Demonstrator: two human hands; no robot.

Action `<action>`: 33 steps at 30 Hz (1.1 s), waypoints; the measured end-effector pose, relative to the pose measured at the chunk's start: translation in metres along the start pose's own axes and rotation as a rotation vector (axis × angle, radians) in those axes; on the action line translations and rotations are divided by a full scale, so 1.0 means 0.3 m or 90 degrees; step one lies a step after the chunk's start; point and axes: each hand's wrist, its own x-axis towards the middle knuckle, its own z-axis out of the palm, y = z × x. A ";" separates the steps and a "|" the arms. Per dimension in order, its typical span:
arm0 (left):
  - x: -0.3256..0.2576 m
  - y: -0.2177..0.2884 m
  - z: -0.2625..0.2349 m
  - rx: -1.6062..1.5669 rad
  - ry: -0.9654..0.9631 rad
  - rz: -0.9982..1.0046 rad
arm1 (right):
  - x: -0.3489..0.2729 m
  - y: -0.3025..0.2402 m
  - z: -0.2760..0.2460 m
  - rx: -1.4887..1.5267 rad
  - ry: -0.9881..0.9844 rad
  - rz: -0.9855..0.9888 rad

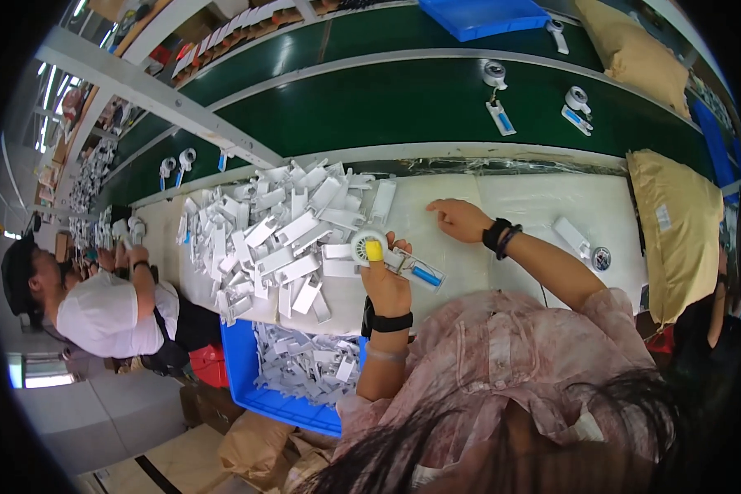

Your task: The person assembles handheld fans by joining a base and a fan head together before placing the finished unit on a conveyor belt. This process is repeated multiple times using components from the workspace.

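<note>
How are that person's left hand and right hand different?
The left hand holds a white gadget with a round head and a blue part; the right hand holds nothing I can see. The left hand is beside the pile of white parts, while the right hand is over bare tabletop. Both hands have something dark around the wrist.

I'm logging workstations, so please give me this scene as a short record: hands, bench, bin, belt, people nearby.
left hand: holds a white fan with a blue insert
right hand: above the bench, nothing visible in it
bench, left part: heap of white casings
bench, right part: round part beside a casing
blue bin: below the heap, holds white pieces
green belt: several fans, blue tray
nearby: co-worker in white, at left
</note>
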 end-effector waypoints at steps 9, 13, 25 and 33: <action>0.053 0.058 -0.039 -0.030 0.060 0.020 | 0.315 -0.145 0.157 -0.315 -0.026 -0.152; 0.083 0.068 -0.036 -0.033 0.080 0.017 | 0.295 -0.122 0.136 -0.359 -0.019 -0.214; 0.109 0.042 -0.052 -0.027 0.052 -0.002 | 0.016 0.002 0.048 -0.166 0.197 -0.072; 0.074 0.039 -0.062 -0.031 0.050 0.010 | 0.097 -0.046 0.074 -0.383 0.057 -0.403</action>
